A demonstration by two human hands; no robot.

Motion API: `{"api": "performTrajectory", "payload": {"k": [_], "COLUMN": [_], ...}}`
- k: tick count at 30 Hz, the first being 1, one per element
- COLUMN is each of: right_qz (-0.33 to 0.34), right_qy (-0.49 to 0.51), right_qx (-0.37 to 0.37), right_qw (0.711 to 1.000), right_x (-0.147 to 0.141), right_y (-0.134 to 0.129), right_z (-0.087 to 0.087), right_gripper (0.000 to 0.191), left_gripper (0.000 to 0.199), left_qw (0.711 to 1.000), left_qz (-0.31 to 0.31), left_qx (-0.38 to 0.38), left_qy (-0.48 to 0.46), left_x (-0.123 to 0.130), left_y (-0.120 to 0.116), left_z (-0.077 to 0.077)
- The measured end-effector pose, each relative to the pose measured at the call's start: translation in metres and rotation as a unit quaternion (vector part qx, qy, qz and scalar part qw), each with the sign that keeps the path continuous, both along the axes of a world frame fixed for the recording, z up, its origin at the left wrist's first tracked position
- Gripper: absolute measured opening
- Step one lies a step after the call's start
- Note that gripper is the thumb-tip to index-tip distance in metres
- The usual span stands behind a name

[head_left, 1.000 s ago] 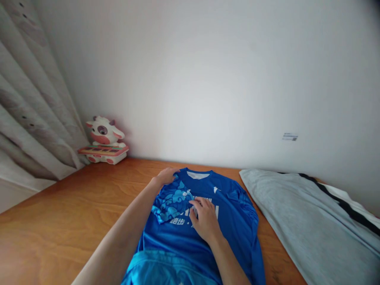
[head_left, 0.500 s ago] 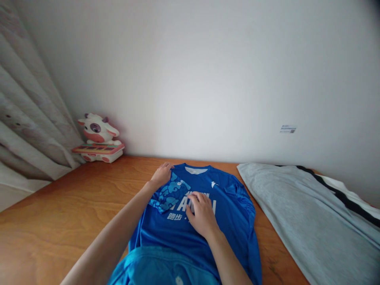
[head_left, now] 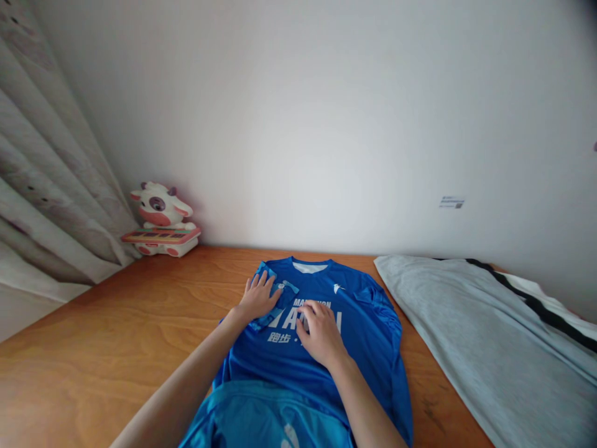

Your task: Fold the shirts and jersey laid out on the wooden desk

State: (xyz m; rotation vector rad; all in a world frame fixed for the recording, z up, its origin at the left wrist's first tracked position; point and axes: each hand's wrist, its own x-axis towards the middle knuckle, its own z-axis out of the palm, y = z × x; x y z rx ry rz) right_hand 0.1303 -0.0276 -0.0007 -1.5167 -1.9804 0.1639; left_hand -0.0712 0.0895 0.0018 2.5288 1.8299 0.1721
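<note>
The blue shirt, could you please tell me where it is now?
In the head view, the blue shirt lies at lower centre on the wooden surface, beneath the left hand and right hand, left of the grey cloth.

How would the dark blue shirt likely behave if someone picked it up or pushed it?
The dark blue shirt would probably sag limply, judging by the creases in its sleeve. It looks thin, so likely light. Its smooth sheen hints it could slide over the wooden surface.

blue printed shirt (head_left: pixel 291 361), front up
</note>
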Motion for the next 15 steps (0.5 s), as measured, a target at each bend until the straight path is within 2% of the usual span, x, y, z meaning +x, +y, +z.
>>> {"api": "performTrajectory", "payload": {"k": [2,5,15], "right_qz": [-0.002,-0.005,-0.002], "right_qy": [-0.002,-0.008,-0.042], "right_qx": [0.000,-0.001,-0.023], "right_qw": [1.000,1.000,0.999], "right_x": [0.000,0.001,-0.013], "right_y": [-0.001,-0.002,-0.014], "right_z": [0.001,0.005,0.005], "right_gripper": [0.023,0.023,0.039], "left_gripper": [0.066,0.069,0.068], "left_qw": [0.999,0.999,0.999], "left_qz": [-0.018,-0.035,-0.039], "left_qx": [0.026,0.021,0.012], "left_qy": [0.003,0.005,0.012], "left_x": [0.012,0.018,0.001], "left_y": [-0.004,-0.011,-0.023], "left_z": [-0.004,-0.011,-0.006]}}
